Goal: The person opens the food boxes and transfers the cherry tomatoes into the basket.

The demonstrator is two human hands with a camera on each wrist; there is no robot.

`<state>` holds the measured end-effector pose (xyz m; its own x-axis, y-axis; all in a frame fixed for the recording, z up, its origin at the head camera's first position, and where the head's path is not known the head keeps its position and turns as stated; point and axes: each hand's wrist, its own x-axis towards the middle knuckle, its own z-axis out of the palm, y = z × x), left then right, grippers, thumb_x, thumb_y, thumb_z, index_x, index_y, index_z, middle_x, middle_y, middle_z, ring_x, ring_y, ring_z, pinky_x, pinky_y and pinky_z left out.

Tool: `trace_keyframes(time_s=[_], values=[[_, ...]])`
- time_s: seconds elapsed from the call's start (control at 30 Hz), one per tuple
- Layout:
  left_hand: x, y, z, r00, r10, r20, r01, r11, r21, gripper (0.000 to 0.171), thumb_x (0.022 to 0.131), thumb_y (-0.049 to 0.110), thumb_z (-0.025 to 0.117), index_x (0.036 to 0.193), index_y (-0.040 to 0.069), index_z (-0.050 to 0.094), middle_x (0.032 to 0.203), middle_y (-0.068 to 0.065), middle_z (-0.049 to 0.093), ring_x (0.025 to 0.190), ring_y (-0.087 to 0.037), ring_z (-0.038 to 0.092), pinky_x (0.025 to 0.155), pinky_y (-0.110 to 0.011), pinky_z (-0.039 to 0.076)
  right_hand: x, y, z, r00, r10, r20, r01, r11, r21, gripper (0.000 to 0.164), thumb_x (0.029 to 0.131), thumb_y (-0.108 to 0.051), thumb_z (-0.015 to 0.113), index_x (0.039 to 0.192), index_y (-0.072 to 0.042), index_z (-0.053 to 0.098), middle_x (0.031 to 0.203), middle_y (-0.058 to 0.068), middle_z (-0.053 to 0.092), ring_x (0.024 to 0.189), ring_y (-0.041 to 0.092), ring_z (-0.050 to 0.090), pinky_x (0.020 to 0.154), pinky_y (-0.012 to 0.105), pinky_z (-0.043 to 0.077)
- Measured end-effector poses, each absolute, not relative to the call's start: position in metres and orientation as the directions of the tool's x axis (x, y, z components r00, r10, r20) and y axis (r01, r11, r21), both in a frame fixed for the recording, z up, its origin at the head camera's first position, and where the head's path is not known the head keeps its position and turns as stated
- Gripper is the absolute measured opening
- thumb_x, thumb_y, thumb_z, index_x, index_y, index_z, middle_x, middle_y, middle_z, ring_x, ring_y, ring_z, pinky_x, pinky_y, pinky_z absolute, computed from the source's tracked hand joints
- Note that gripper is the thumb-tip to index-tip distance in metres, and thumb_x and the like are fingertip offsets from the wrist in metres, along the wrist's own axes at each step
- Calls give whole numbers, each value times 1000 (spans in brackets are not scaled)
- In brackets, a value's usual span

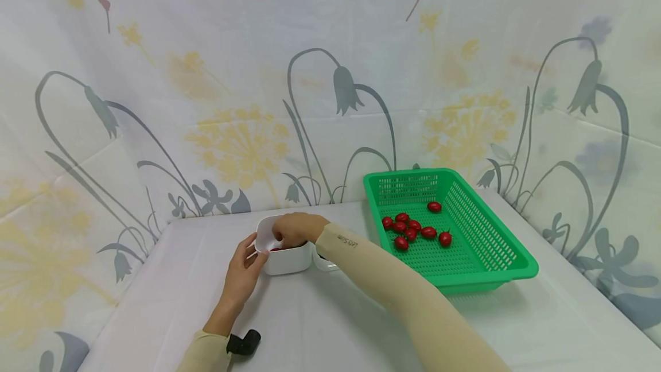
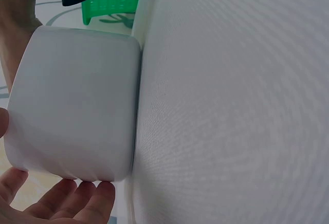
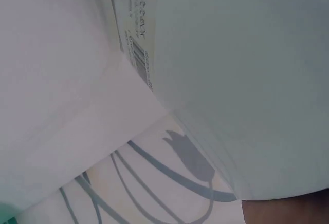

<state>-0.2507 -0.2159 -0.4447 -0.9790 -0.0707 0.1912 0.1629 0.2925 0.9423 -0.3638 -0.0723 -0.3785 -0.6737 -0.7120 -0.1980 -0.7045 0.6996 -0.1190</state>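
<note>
A white rounded box (image 1: 287,263) stands on the table, with a little red showing inside it. My left hand (image 1: 245,271) grips its left side, thumb at the near rim. In the left wrist view, several fingertips (image 2: 105,187) press along the wall of the box (image 2: 77,106). My right hand (image 1: 298,228) reaches down into the box from the right, its fingers bent and partly hidden by the wall; I cannot tell whether they hold something. The right wrist view is mostly filled by the box's outside (image 3: 231,80), with a barcode label (image 3: 139,59).
A green perforated basket (image 1: 496,234) stands at the right, holding several small red tomatoes (image 1: 428,232). Just right of the box, partly under the right forearm, sits a low white-rimmed item (image 1: 326,265). A patterned cloth (image 1: 330,142) hangs behind the table.
</note>
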Motion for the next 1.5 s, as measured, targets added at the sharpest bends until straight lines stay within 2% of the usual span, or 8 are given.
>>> trace_keyframes(time_s=[0.1, 0.23, 0.53, 0.73, 0.9, 1.03, 1.3, 1.5], values=[[-249, -215, -444, -978, -69, 199, 169, 302, 938, 58, 98, 18, 56, 148, 7, 30, 140, -27, 42, 125, -38, 48, 100, -46, 41, -365, -70, -381, -625, -756, -194, -744, 652, -144, 8, 87, -24, 69, 86, -16, 68, 78, -9, 60, 70, 10, 52, 59, 24, 42], [-248, -214, -444, -978, -65, 200, 172, 300, 938, 58, 98, 19, 56, 149, 8, 30, 141, -26, 41, 126, -38, 47, 101, -48, 40, -368, -71, -383, -587, -786, -192, -774, 615, -150, 11, 87, -21, 69, 77, -17, 66, 71, -9, 58, 65, 8, 49, 55, 21, 39], [-250, -213, -444, -976, -74, 204, 173, 300, 938, 59, 98, 18, 56, 149, 7, 29, 141, -27, 41, 126, -38, 47, 101, -47, 40, -375, -75, -391, -588, -786, -191, -794, 606, -51, 11, 88, -18, 67, 77, -19, 65, 68, -10, 57, 65, 8, 48, 56, 22, 37], [-247, -213, -443, -976, -82, 204, 170, 304, 937, 58, 97, 19, 57, 148, 8, 31, 140, -26, 43, 125, -38, 48, 101, -46, 40, -375, -76, -394, -589, -785, -193, -789, 610, -72, 12, 87, -17, 67, 76, -20, 65, 67, -10, 56, 63, 9, 48, 55, 23, 38], [-247, -215, -445, -976, -76, 203, 170, 312, 935, 57, 98, 20, 57, 148, 8, 31, 140, -25, 43, 125, -38, 48, 101, -47, 40, -370, -71, -386, -597, -782, -177, -750, 623, -222, 5, 86, -14, 67, 83, -17, 67, 74, -8, 60, 64, 9, 52, 54, 23, 43], [-249, -217, -445, -975, -82, 204, 169, 315, 934, 55, 97, 19, 57, 147, 11, 34, 140, -23, 43, 125, -37, 48, 101, -49, 40, -368, -66, -373, -613, -774, -161, -711, 628, -315, 8, 87, -8, 66, 90, -15, 66, 81, -5, 61, 64, 10, 56, 55, 23, 47], [-250, -216, -444, -981, -79, 177, 141, 334, 932, 57, 98, 22, 56, 147, 11, 32, 142, -24, 40, 126, -40, 46, 101, -51, 39, -365, -53, -345, -566, -821, -81, -779, 564, -274, 15, 87, -8, 65, 101, -9, 68, 91, -3, 61, 82, 12, 55, 72, 21, 46], [-249, -216, -445, -981, -83, 178, 143, 320, 936, 56, 98, 22, 56, 147, 11, 33, 141, -25, 41, 125, -40, 47, 101, -52, 39, -358, -36, -327, -551, -833, -41, -801, 542, -253, 12, 88, -12, 64, 99, -13, 67, 88, -4, 60, 81, 12, 53, 71, 21, 45]])
